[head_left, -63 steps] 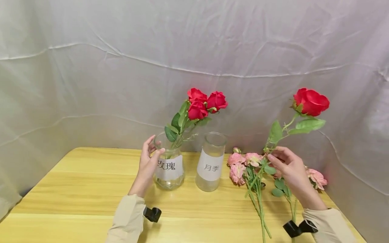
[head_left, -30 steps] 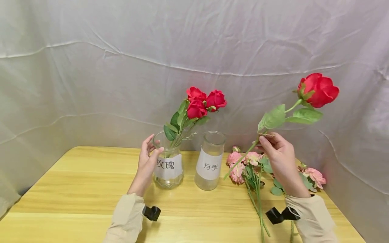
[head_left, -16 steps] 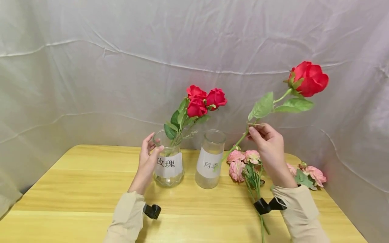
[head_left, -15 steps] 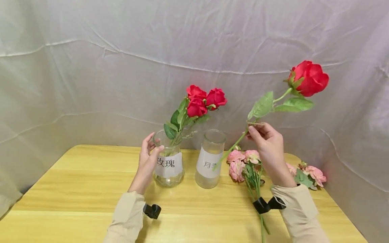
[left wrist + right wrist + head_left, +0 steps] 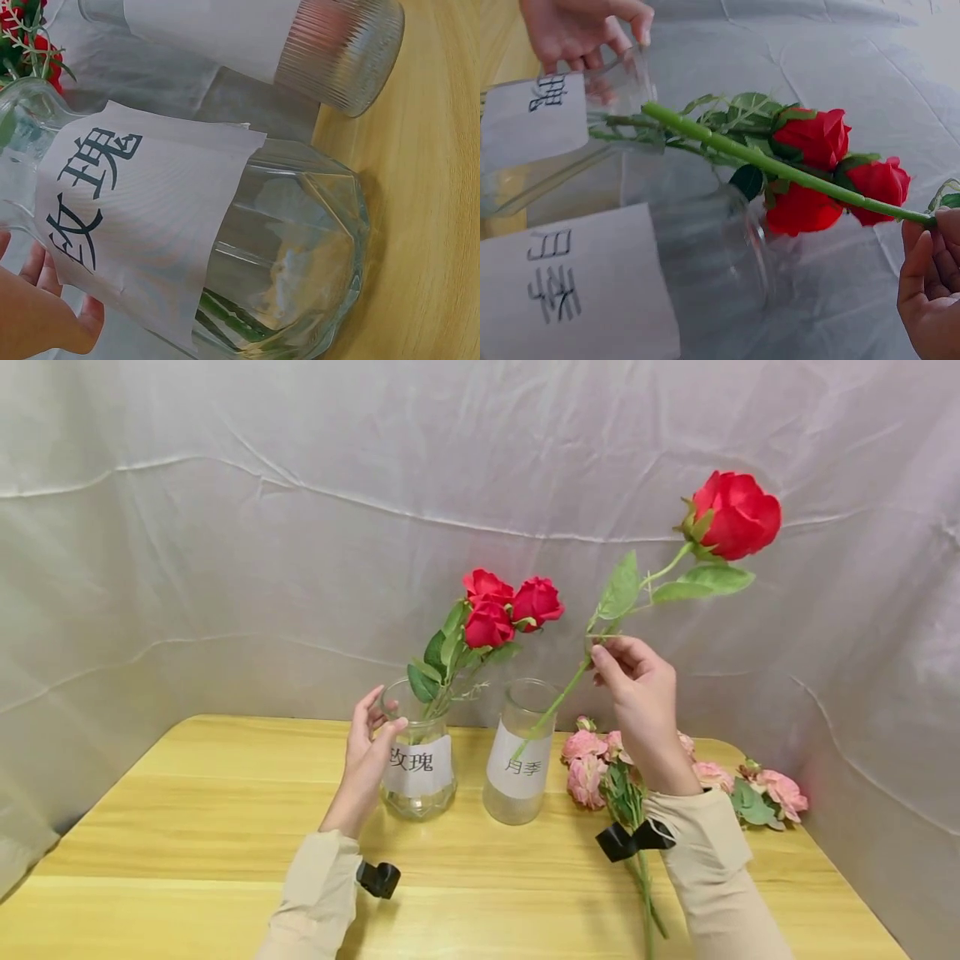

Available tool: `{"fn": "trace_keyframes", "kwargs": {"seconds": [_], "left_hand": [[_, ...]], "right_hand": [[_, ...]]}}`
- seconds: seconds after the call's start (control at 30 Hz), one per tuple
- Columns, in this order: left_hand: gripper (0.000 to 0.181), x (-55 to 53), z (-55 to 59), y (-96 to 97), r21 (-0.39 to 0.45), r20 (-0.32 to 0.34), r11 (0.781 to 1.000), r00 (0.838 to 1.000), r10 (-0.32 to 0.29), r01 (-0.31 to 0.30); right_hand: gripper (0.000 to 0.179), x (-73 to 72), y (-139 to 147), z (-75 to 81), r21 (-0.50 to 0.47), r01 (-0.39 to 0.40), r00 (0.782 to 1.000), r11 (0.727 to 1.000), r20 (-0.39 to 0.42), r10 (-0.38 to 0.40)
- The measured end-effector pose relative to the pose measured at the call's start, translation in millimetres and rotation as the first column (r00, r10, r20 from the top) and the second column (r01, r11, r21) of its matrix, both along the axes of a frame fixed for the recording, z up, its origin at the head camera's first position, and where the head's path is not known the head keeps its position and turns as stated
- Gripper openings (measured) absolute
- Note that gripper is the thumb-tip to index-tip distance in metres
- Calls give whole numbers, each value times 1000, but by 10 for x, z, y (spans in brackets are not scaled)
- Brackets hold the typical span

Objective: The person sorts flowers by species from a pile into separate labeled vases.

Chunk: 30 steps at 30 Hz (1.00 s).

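My left hand (image 5: 365, 758) holds the neck of a faceted glass vase (image 5: 422, 804) with a white paper label, thumb and fingers around it. Three red roses (image 5: 489, 623) lean rightward out of this vase; their green stem ends (image 5: 232, 319) show through its glass low in the left wrist view. Up to the right, my right hand (image 5: 643, 697) pinches the stem of a single red rose (image 5: 738, 516) between thumb and fingers. That rose slants, bloom up and right, its bare stem end (image 5: 667, 116) pointing down-left. In the head view the stem overlaps the second vase.
A taller ribbed glass vase (image 5: 514, 810), also labelled, stands right of the first. Pink flowers (image 5: 587, 779) with long green stems lie on the wooden table (image 5: 225, 827) at the right, more pink blooms (image 5: 780, 793) near its right edge. A grey cloth (image 5: 300, 593) hangs behind.
My right hand has lifted the single rose off the pink flowers and carried it left and up, its stem end swinging left toward the vases. My left hand stays at the vase neck.
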State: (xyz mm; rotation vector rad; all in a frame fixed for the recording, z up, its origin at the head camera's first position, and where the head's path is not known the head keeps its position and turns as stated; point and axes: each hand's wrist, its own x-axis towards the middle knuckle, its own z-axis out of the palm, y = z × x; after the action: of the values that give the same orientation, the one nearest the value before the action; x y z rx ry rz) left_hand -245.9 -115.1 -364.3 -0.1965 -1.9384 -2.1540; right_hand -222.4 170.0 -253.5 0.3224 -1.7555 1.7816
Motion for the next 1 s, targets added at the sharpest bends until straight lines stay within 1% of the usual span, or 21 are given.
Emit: {"fn": "trace_keyframes", "kwargs": {"seconds": [0.2, 0.4, 0.47, 0.57, 0.8, 0.9, 1.0], "left_hand": [[65, 0, 0, 26, 4, -6, 1000, 1000, -1, 1], [66, -6, -4, 26, 5, -5, 1000, 1000, -2, 3], [66, -7, -9, 33, 6, -2, 1000, 1000, 0, 0], [65, -13, -19, 52, 8, -3, 1000, 1000, 2, -2], [66, -38, -27, 103, 6, -11, 1000, 1000, 0, 0], [66, -50, -34, 120, 4, -11, 1000, 1000, -3, 3], [66, -59, -40, 130, 5, -11, 1000, 1000, -3, 3]], "right_hand": [[17, -62, -86, 74, 20, -2, 1000, 1000, -12, 2], [9, -113, -189, 91, -37, -49, 999, 998, -18, 49], [11, -126, -219, 94, -45, -57, 998, 997, -15, 56], [16, -140, -256, 94, -45, -49, 999, 998, -4, 48], [5, -138, -373, 75, -126, -44, 999, 991, 11, 46], [6, -132, -425, 64, -127, -35, 999, 991, 19, 38], [11, -117, -474, 51, -102, -16, 1000, 995, 24, 18]]}}
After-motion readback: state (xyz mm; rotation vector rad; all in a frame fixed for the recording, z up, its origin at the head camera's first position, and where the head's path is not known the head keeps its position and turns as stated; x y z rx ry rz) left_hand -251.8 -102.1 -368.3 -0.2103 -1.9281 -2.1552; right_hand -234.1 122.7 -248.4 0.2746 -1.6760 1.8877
